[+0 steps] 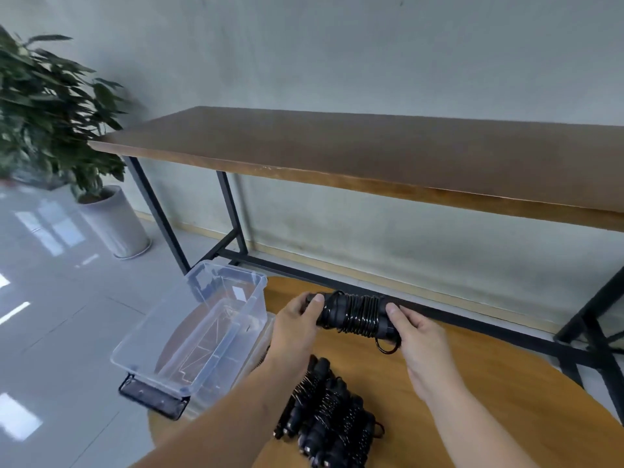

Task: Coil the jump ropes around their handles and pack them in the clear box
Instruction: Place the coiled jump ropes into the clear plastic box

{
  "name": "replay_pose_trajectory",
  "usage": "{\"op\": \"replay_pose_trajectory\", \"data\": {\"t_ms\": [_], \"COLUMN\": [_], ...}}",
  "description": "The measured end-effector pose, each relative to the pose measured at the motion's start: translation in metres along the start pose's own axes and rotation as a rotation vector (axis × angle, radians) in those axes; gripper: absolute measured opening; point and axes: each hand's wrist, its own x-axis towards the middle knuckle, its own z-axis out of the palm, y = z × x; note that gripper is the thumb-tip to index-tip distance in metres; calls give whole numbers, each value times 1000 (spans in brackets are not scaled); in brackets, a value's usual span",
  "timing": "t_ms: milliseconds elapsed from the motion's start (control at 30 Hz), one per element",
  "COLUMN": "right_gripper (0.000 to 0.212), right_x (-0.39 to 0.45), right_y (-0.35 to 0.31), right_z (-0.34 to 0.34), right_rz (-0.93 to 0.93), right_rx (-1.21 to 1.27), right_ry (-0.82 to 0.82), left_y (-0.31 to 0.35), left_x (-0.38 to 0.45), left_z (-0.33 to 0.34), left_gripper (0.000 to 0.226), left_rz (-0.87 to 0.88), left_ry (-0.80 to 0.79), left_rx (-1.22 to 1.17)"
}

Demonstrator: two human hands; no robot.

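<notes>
On the round wooden table (472, 383), the clear box (189, 336) stood left of the hands. The left hand (297, 327), nearer it, and right hand (418, 342) gripped the coiled jump rope (358, 315), lying crosswise between them.

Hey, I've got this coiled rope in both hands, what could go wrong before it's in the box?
1. A loose loop hangs below the coiled jump rope by the right hand; the wrap might unwind if either hand lets go.
2. The clear box seems to overhang the round table edge beside the left hand, so dropping the bundle in could tip it.
</notes>
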Motion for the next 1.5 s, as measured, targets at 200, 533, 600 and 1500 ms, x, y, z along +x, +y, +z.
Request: {"op": "replay_pose_trajectory", "data": {"t_ms": [200,533,600,1500], "right_gripper": [16,21,19,23], "right_x": [-9,-26,-28,74], "right_y": [6,30,35,108], "right_z": [45,189,222,385], "right_rz": [100,118,119,310], "right_rx": [65,57,32,-518], "right_ry": [-70,25,45,-55], "left_y": [0,-2,1,-45], "left_x": [12,67,79,231], "left_z": [-47,-177,-205,-285], "left_gripper": [19,22,7,36], "left_rz": [-60,-11,37,-225], "left_ry": [17,-25,-17,-91], "left_rx": [-182,-186,-97,760]}}
